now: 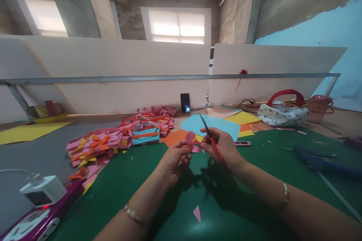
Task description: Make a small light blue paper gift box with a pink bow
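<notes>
Between the fingertips of my left hand is a small pink paper piece, cut or folded into petal-like shapes. My right hand is closed around red-handled scissors, their dark blades pointing up and away to the left. Its thumb and fingertips also reach the right side of the pink paper. Both hands are raised over a green cutting mat and cast shadows on it. A pink paper scrap lies on the mat nearer to me.
Pink and orange paper pieces pile at left beside a blue paper bag. Blue paper lies behind my hands, a phone stands upright. A purple power strip is front left; a blue glue gun is at right.
</notes>
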A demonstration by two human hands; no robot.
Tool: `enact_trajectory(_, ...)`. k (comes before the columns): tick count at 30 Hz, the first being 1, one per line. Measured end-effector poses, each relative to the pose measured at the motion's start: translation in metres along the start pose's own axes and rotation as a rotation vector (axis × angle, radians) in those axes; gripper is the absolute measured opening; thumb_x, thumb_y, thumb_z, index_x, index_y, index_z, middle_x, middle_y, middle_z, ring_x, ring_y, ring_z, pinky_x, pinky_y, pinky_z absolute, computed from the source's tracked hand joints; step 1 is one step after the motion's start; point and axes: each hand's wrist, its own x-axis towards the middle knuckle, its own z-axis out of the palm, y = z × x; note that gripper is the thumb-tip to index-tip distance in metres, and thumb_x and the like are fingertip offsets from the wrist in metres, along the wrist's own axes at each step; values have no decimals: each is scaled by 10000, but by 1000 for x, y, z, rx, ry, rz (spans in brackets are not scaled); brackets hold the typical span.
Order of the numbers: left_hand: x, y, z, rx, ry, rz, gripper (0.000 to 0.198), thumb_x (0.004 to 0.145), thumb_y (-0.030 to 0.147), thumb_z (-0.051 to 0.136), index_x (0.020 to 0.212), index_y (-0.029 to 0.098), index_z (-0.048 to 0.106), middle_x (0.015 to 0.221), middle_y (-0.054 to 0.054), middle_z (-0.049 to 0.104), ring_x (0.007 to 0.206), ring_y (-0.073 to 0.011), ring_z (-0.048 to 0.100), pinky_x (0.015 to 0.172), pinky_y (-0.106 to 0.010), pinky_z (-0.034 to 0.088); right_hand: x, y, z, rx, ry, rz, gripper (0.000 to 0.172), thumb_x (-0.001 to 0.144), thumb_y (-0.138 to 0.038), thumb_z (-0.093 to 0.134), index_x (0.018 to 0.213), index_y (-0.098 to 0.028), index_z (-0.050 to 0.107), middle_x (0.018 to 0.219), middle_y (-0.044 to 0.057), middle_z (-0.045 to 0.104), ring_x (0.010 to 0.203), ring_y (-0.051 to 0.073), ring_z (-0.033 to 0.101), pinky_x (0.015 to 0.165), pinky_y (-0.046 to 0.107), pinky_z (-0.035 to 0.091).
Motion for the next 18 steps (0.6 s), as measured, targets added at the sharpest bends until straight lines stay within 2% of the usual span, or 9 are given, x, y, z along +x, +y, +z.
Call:
enact_trajectory(6, -6, 5, 3, -55, -30, -78, 226, 678, -31, 507, 817, 146, 532, 570, 40, 505, 380, -6, 438, 322, -68, 294, -1, -3, -1, -6, -6, -12, 379, 654, -233, 636, 1017, -158, 557, 687, -1, 579, 636, 135, 569, 609, 257, 475)
enact_trajectory(11, -6, 5, 2, -52, -65, -95, 211, 678, -30, 513, 806, 136, 535, 587, 31, 514, 380, -2, 437, 313, -63, 293, -1, 1, -1, -50, -38, -62, 424, 649, -219, 650, 1059, -180, 548, 824, 44, 638, 754, 170, 614, 679, 288, 492)
enact_trajectory(18, -5, 4, 1, -44, -54, -88, 187, 672, -7, 547, 772, 150, 527, 570, 43, 509, 382, -7, 445, 310, -66, 288, 0, 1, -2, -32, -4, -68, 476, 618, -260, 697, 1067, -201, 549, 925, 67, 646, 866, 198, 609, 733, 310, 498)
